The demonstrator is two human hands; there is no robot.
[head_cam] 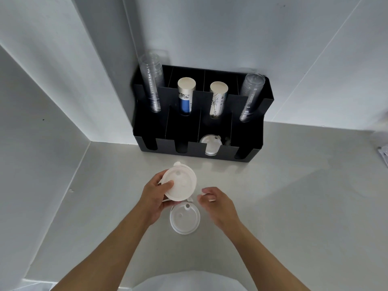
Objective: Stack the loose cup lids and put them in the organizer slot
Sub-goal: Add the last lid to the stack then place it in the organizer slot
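Note:
My left hand (154, 196) grips a stack of white cup lids (182, 182), held tilted just above the counter. One more clear-white lid (185, 219) lies flat on the counter right below the stack. To the right of both, my right hand (216, 203) hovers with fingers apart and holds nothing. The black organizer (247, 143) stands against the wall at the back. Its third front slot from the left holds some lids (210, 145); the other front slots look dark.
In the organizer's back row stand two stacks of clear plastic cups (152, 85) (251, 95) and two stacks of paper cups (185, 95) (218, 99). Walls close in at the left and back. Some paper (383, 154) lies at the counter's right edge.

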